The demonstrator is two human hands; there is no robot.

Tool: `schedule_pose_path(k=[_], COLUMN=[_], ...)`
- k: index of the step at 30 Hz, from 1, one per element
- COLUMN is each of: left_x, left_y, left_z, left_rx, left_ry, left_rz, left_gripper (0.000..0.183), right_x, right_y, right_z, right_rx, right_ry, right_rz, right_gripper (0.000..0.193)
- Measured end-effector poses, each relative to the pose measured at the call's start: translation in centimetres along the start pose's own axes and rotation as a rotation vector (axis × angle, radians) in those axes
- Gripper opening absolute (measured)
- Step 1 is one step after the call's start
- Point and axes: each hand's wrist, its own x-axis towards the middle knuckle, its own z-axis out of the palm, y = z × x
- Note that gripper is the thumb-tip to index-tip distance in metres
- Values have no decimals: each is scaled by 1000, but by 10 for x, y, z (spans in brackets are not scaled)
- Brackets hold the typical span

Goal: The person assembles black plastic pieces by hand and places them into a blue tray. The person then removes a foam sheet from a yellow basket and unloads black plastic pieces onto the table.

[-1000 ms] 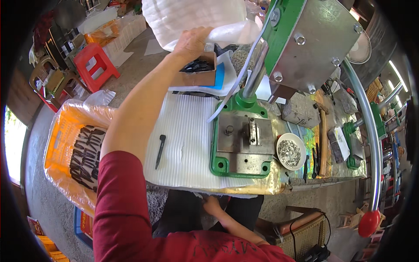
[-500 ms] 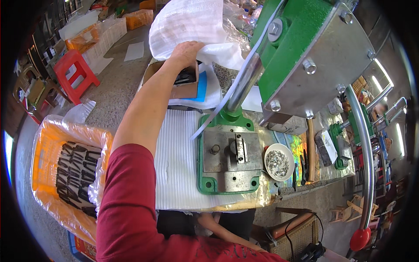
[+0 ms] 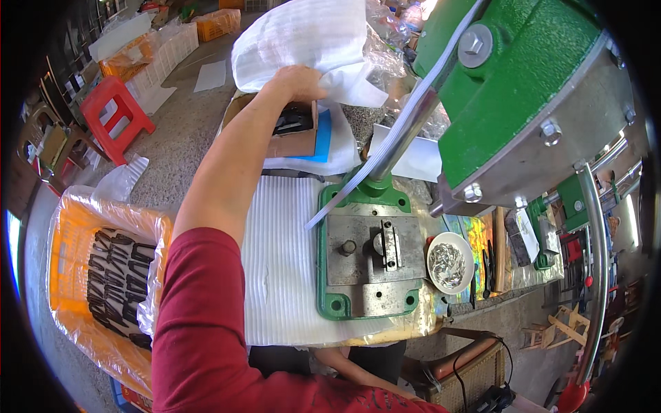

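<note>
Here, the left hand (image 3: 297,84) grips white foam sheeting (image 3: 303,41) near the worktop's (image 3: 429,314) far edge; the right hand's (image 3: 332,356) state is hidden.

White foam sheet (image 3: 299,41) (wrinkled, semi-sheer) was bunched up at far side of open cardboard box (image 3: 292,145); black pieces (image 3: 296,120) lay inside.

A red plastic stool (image 3: 103,94) stands on the floor, a brown chair (image 3: 71,138) just to its left. Beyond the stool sit a white lattice crate (image 3: 170,55) and an orange crate (image 3: 219,27). Well to the stool's right are a woven chair (image 3: 475,377) and, farther right, a light wooden stool (image 3: 569,334).
</note>
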Motion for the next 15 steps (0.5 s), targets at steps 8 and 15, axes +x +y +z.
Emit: schedule_pose_path(k=[8, 15], left_x=[29, 37], left_y=[-36, -31], left_z=[38, 50], left_rx=[-713, -363], left_ry=[-370, -88], left_rz=[-302, -392], left_gripper=[57, 52], right_x=[3, 7], right_y=[-18, -33], right_z=[-4, -16], right_rx=[-59, 16], right_ry=[-30, -49], right_rz=[-165, -116], right_gripper=[18, 20])
